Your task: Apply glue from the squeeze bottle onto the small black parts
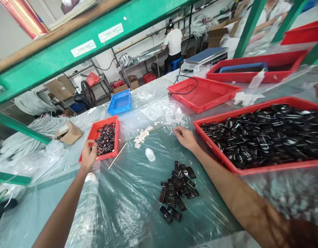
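Two white labels (110, 32) sit on the green shelf beam (58, 51) overhead, but their print is too small and blurred to read; nothing else carries legible text.

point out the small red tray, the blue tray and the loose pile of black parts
small red tray (117, 136), head view, right rim
blue tray (119, 102), head view, bare floor
pile of black parts (177, 187), head view, middle
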The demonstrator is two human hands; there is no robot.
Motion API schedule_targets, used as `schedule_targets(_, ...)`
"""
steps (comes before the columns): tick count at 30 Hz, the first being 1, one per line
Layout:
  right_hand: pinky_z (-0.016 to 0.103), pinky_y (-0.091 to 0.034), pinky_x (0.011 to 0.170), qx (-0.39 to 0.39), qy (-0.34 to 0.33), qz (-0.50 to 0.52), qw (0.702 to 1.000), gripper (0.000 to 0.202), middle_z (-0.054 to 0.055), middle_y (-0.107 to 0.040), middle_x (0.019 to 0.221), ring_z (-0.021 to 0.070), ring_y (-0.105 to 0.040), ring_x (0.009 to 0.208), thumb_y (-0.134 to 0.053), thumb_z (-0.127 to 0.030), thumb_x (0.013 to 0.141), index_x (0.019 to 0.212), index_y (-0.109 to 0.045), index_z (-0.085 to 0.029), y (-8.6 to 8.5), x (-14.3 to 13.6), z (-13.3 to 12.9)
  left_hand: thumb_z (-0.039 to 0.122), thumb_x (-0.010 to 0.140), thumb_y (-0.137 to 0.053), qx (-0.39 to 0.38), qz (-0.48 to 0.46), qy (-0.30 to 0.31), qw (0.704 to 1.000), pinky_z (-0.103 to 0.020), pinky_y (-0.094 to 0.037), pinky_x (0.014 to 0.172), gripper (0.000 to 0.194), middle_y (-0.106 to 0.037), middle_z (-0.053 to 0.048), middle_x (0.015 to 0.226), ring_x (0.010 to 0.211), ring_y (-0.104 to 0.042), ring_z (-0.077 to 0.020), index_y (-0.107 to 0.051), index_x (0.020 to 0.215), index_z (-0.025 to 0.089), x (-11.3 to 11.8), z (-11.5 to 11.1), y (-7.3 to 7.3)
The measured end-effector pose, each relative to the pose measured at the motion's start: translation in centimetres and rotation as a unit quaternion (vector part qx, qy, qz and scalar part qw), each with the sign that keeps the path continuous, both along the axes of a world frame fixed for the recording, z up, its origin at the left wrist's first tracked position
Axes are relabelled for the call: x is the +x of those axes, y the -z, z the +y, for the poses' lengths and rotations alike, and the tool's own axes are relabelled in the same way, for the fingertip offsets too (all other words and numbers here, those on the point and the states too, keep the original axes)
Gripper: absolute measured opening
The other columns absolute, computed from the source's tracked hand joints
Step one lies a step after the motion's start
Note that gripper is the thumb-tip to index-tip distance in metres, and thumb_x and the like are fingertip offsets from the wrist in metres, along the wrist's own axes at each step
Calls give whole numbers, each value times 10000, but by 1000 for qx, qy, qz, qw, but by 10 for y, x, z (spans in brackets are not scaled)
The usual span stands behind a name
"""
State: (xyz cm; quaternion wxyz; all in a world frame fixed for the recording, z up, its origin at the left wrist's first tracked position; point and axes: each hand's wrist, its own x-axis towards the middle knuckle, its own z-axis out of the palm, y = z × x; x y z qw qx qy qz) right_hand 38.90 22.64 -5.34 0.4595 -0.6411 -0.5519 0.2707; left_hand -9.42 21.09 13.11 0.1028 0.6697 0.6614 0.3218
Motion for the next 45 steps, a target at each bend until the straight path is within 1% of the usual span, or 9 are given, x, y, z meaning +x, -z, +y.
schedule_targets(4, 396, -680, 930, -3, -5, -4, 1000, 290, 67, -783, 1167, 186, -765, 992, -705, -419, 1118, 1245, -745, -162, 1, 3, 1, 434, 1020, -661, 9, 100, -33, 994, -481, -507, 1069, 457, -660, -66, 1095, 1124, -604, -283, -528, 1305, 104, -17, 51, -44)
schedule_targets(7, 402, -682, 937, 1, -14, -10, 1000, 290, 72, -781, 1189, 193, -767, 1018, -721, -411, 1109, 1250, -745, -159, 1, 4, 3, 329, 1032, -621, 43, 158, -12, 986, -536, -443, 1205, 358, -610, -168, 1357, 1316, -552, -331, -572, 1306, 103, -11, 59, -49)
schedule_targets(12, 393, -681, 931, 14, -27, -14, 999, 281, 72, -781, 1190, 187, -763, 1007, -710, -412, 1115, 1241, -747, -164, 0, 4, 4, 252, 1059, -600, 47, 228, 88, 968, -363, -557, 999, 118, -711, -86, 1148, 1100, -649, -238, -669, 1085, 160, 16, 42, -10)
schedule_targets(20, 394, -681, 922, 16, -28, -24, 999, 290, 67, -779, 1172, 190, -764, 1002, -712, -413, 1114, 1243, -743, -155, -2, 5, 3, 364, 1109, -666, 34, 276, 246, 929, -307, -558, 673, 284, -676, 34, 794, 671, -634, -143, -687, 890, 184, 87, 5, 60)
schedule_targets(25, 372, -674, 887, 11, -16, -25, 999, 284, 49, -778, 1097, 173, -754, 935, -719, -425, 1109, 1188, -747, -153, -5, 6, 3, 246, 1113, -558, 40, 271, 372, 887, -341, -502, 615, 357, -673, -35, 748, 678, -682, -215, -653, 768, 240, 145, -59, 86)
schedule_targets(29, 378, -670, 892, 21, -21, -17, 999, 299, 44, -778, 1070, 173, -752, 927, -703, -436, 1117, 1177, -747, -146, -3, 6, 1, 265, 1073, -622, 14, 255, 435, 863, -403, -560, 604, 121, -779, -95, 1008, 765, -766, -266, -723, 1005, 258, 175, -113, 105)
schedule_targets(38, 333, -632, 808, 74, -78, -5, 994, 292, 37, -750, 956, 156, -695, 818, -672, -461, 1113, 1089, -739, -178, -18, -14, -10, 220, 940, -809, -8, 180, 388, 904, -407, -531, 562, 239, -784, 4, 880, 665, -772, -266, -607, 979, 343, 167, -136, 118)
schedule_targets(42, 368, -629, 746, 76, -221, 8, 972, 296, 58, -777, 873, 232, -731, 794, -677, -497, 1017, 1070, -796, -231, -33, -44, -31, 153, 983, -654, 11, 110, 311, 944, -360, -555, 585, 199, -759, 8, 926, 625, -712, -206, -585, 1021, 336, 137, -142, 111)
schedule_targets(45, 463, -680, 870, 66, -304, -3, 950, 358, 54, -814, 1061, 300, -797, 961, -824, -482, 840, 1150, -809, -301, -40, -63, -50, 131, 1011, -565, 42, 49, 243, 968, -352, -625, 661, 231, -725, -13, 970, 696, -717, -199, -604, 1133, 323, 117, -142, 113)
